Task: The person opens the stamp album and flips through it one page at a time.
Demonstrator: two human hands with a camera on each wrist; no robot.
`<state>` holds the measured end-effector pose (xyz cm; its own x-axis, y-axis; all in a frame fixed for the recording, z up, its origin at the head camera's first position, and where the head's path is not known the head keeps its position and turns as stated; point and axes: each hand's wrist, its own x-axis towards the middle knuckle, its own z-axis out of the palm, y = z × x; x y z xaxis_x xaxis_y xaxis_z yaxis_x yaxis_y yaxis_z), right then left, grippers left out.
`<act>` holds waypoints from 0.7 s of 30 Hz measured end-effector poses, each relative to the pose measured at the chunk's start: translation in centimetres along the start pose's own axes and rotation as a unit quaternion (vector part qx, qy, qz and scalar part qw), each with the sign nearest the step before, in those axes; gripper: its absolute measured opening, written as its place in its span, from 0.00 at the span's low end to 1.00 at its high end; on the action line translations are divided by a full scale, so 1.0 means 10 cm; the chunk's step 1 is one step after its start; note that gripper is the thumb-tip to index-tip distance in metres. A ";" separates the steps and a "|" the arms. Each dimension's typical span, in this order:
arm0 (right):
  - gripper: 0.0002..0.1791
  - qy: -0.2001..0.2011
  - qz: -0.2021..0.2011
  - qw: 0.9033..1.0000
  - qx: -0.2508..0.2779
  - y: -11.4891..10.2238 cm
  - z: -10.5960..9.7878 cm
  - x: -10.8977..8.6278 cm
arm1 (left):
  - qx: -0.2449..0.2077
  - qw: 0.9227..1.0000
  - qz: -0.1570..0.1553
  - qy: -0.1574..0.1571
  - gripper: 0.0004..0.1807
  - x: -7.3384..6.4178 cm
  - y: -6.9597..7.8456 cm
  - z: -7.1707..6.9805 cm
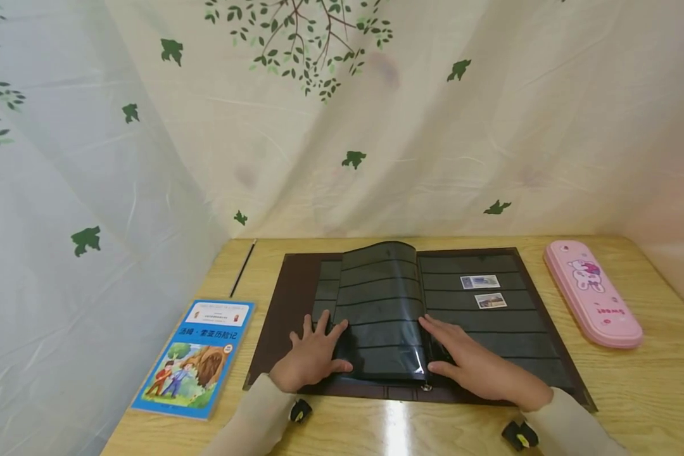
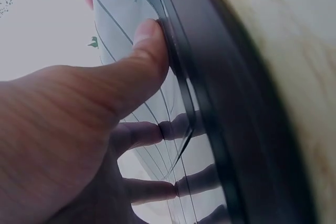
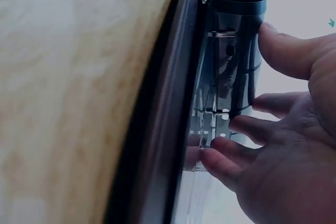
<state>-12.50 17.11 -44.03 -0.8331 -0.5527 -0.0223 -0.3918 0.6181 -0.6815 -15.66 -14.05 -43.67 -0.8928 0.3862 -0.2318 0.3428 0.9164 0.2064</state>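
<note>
A stamp album [image 1: 479, 348] with a dark brown cover lies opened on the table, its black pages crossed by pocket strips. One loose page [image 1: 379, 304] bulges up on the left side of the binding. My left hand [image 1: 313, 351] rests spread at that page's left edge, thumb on its lower part; in the left wrist view the thumb lies on the glossy sheet. Near the binding, my right hand [image 1: 473, 364] touches the raised page with extended fingers, also visible in the right wrist view. Two stamps, an upper stamp [image 1: 480, 282] and a lower stamp [image 1: 491, 301], sit on the right-hand page.
Left of the album lies a blue storybook [image 1: 194, 358], with a thin dark pencil [image 1: 242, 269] behind it. A pink pencil case [image 1: 593, 294] is at the right. A pale curtain [image 1: 410, 158] with leaf prints hangs along the table's back edge.
</note>
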 end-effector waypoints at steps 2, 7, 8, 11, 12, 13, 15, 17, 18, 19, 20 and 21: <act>0.41 -0.007 0.006 1.000 0.005 0.02 0.01 -0.01 | -0.004 1.000 -0.001 0.000 0.43 -0.01 0.00 0.00; 0.41 -0.001 -0.002 1.000 -0.001 0.01 0.03 -0.01 | -0.024 1.000 0.002 0.001 0.42 -0.02 -0.02 0.00; 0.41 0.000 -0.006 1.000 -0.004 0.01 0.03 -0.01 | -0.027 1.000 0.002 0.001 0.42 -0.02 -0.03 0.00; 0.41 0.002 -0.004 1.000 -0.008 0.01 0.04 0.01 | -0.035 0.999 0.003 -0.002 0.42 -0.02 -0.04 0.01; 0.41 0.003 -0.001 1.000 -0.009 0.01 0.05 0.02 | -0.035 0.999 0.004 -0.004 0.42 -0.02 -0.05 0.01; 0.41 0.004 0.000 1.000 -0.010 0.01 0.05 0.02 | -0.036 0.999 0.004 -0.007 0.42 -0.02 -0.06 0.01; 0.41 0.006 0.006 1.000 -0.012 0.01 0.06 0.05 | -0.038 0.999 0.005 -0.010 0.42 -0.02 -0.09 0.01; 0.41 0.010 0.006 1.000 -0.016 -0.01 0.08 0.07 | -0.037 0.999 0.008 -0.011 0.41 -0.03 -0.12 0.00; 0.41 0.012 0.006 1.000 -0.020 -0.02 0.08 0.09 | -0.038 0.999 0.011 -0.011 0.40 -0.04 -0.13 -0.01; 0.41 0.013 0.007 1.000 -0.024 -0.03 0.09 0.10 | -0.038 0.999 0.014 -0.011 0.40 -0.04 -0.15 -0.01; 0.41 0.014 0.007 1.000 -0.026 -0.04 0.09 0.11 | -0.038 0.999 0.018 -0.009 0.39 -0.05 -0.17 -0.02; 0.41 0.013 0.009 0.999 -0.029 -0.05 0.09 0.12 | -0.038 0.999 0.023 -0.008 0.39 -0.06 -0.18 -0.03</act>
<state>-12.96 15.56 -44.37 -0.8495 -0.5274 -0.0150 -0.3984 0.6598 -0.6371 -15.80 -16.00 -43.65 -0.8714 0.4298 -0.2365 0.3596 0.8875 0.2880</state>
